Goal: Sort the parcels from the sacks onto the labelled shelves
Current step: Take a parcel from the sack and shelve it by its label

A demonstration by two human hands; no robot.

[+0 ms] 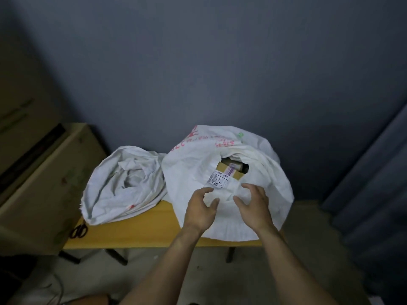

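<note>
With left hand (199,211) and right hand (255,208) spread empty above the printed sack (191,172) at the yellow table's (143,230) front edge, could drag it off by snagging fabric.

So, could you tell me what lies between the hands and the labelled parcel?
Head view: only the crumpled white rim of the right sack lies between the left hand, the right hand and the parcel.

Scissors (78,231) lie on the yellow table (141,230) — cardboard box (44,183) beside.
</note>
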